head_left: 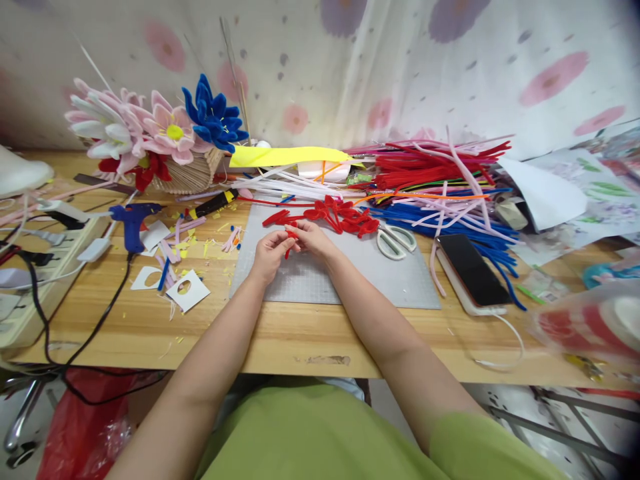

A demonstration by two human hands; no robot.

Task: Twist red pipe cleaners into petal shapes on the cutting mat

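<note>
My left hand [271, 255] and my right hand [313, 239] meet over the left part of a grey cutting mat [360, 280]. Between their closed fingers is a small red pipe cleaner piece [290, 241], with one end hanging below the fingertips. Fingers hide most of its shape. Just beyond my hands, a row of bent red pipe cleaner pieces [340, 215] lies on the mat. White-handled scissors [395, 241] rest at the right end of that row.
Fluffy flowers [173, 130] and a blue glue gun [133, 223] stand at the left, near a power strip [65, 280] with cables. Blue pipe cleaners [430, 223] lie behind a phone [473, 267]. A plastic cup [595, 323] is far right.
</note>
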